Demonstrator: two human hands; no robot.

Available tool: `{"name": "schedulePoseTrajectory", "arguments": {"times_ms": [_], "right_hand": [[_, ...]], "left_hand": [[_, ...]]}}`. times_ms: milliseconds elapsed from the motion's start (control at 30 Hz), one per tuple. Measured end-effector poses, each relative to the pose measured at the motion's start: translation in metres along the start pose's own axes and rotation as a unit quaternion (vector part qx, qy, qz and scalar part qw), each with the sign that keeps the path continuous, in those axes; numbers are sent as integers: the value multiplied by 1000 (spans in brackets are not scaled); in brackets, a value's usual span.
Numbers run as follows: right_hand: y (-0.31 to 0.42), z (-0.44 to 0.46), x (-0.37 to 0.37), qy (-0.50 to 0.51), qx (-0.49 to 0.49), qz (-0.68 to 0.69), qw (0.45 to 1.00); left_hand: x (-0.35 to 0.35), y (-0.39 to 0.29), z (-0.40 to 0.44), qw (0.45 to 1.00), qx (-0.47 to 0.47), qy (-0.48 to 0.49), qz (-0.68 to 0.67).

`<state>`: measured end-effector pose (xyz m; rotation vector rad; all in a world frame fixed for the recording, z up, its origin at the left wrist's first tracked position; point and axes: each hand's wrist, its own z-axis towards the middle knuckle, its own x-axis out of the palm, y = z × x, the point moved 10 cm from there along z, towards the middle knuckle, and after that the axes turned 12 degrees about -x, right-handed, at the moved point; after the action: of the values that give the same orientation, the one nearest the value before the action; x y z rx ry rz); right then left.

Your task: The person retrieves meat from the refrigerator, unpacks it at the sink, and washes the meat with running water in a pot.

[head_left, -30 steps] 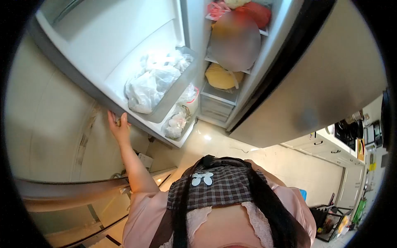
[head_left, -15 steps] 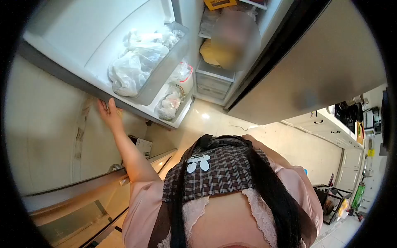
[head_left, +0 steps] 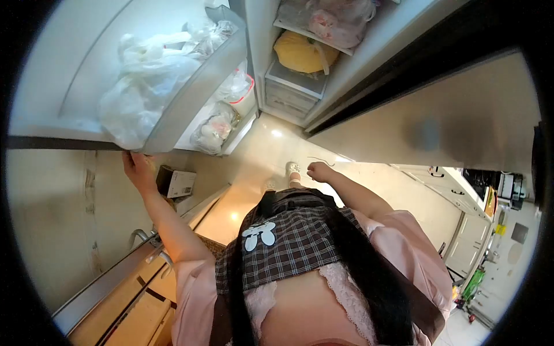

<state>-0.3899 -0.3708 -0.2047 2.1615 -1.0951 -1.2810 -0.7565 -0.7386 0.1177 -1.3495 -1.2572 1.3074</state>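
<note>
Left hand (head_left: 140, 167): raised to the outer edge of the open refrigerator door (head_left: 60, 143), touching it; whether the fingers close around that edge or only press on it, I cannot tell.
Right hand (head_left: 319, 170): fingers curled into a loose fist, above the pale floor (head_left: 262, 132), well apart from both doors.
Open refrigerator door: swung wide on the left, its lit inner side facing the person.
Upper door bin (head_left: 193, 86): holds white plastic bags (head_left: 141, 86), bunched and heaped above its wall.
Lower door bin (head_left: 240, 132): a bagged item (head_left: 213, 130) beside a red-rimmed container (head_left: 248, 99).
Compartment: a yellow bundle (head_left: 303, 53) below a shelf carrying a bag with pinkish contents (head_left: 340, 23); a clear-fronted drawer (head_left: 288, 99) at the bottom.
Steel door (head_left: 427, 115): on the right.
Small box (head_left: 180, 183): near the left forearm.
</note>
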Motion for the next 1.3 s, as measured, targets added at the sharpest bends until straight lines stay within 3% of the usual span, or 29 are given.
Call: {"name": "schedulePoseTrajectory", "arguments": {"times_ms": [67,200,233,267,367,400,533,767,833,933,967,1000,1067,1133,1200,1267,1300], "right_hand": [[14,11,-19,-28,-65,-87,994],[-18,14,-34,-32,12,31,999],[-21,11,-39,-13,-1,-45,999],[-33,2,-42,-3,26,-32,999],[-83,-12,-23,60,23,-145,987],[-85,-26,-32,52,72,-122,989],[-87,-44,-28,55,78,-123,988],[-59,-38,2,8,34,-89,995],[-39,-29,-3,-8,18,-85,996],[3,-11,-50,-117,-25,-33,992],[10,-5,-70,-149,-2,51,987],[26,2,-101,-186,5,27,982],[74,2,-176,-286,-19,51,957],[109,-4,-253,-444,-94,80,888],[139,-14,-325,-537,-114,95,830],[152,-25,-386,-618,-90,112,773],[153,-28,-414,-655,-82,96,745]], "left_hand": [[-2,13,4,1000,-11,-3,9],[-20,42,11,997,-51,-28,-41],[-23,51,14,991,-71,-51,-99],[-18,53,18,990,-67,-46,-112],[-20,54,16,998,-37,-43,-18],[-23,60,18,998,-37,-48,-29],[-17,60,21,998,-23,-23,-56],[-4,41,5,994,-24,-67,-85],[-7,39,-4,990,-30,-129,44],[19,42,-42,988,-62,-127,-60],[18,54,-51,985,-73,-151,-49],[16,75,-59,980,-84,-175,-37],[27,128,-67,984,-123,-124,-24],[76,164,-80,982,-176,63,30],[132,130,-108,978,-23,149,145],[189,121,-118,943,57,249,213],[218,117,-124,932,-43,312,180]]}}
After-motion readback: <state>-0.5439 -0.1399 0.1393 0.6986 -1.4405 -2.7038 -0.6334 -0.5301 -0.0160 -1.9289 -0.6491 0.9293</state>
